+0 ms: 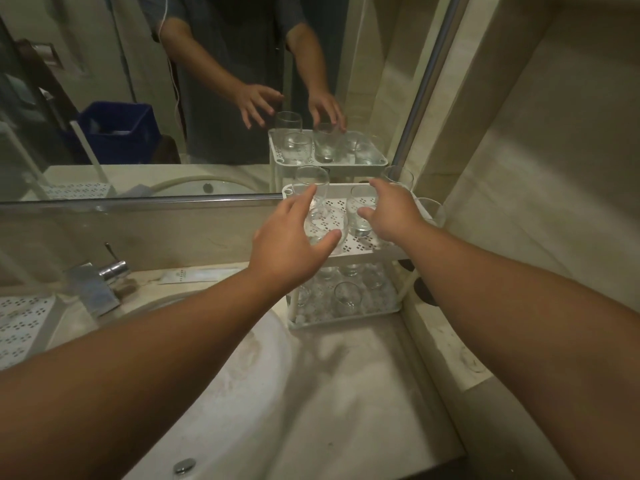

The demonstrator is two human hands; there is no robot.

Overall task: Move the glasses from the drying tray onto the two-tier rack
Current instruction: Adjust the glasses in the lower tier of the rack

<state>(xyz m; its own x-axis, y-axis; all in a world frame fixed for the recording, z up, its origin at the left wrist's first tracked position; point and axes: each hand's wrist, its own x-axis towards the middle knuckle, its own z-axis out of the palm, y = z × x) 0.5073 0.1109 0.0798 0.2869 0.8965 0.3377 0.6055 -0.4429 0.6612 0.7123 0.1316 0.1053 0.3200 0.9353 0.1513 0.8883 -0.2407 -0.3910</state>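
Observation:
The white two-tier rack stands in the counter's far right corner against the mirror. Several clear glasses stand on its top tier, among them a round one at the front left and a taller one in the middle. More glasses fill the lower tier. My left hand hovers with fingers spread, its thumb by the round glass. My right hand has thumb and straight fingers either side of the taller glass; I cannot tell whether they touch it. The perforated drying tray lies at the far left, its visible part bare.
A white sink basin with a chrome tap lies between tray and rack. The mirror runs along the back and repeats rack and hands. A tiled wall closes the right side.

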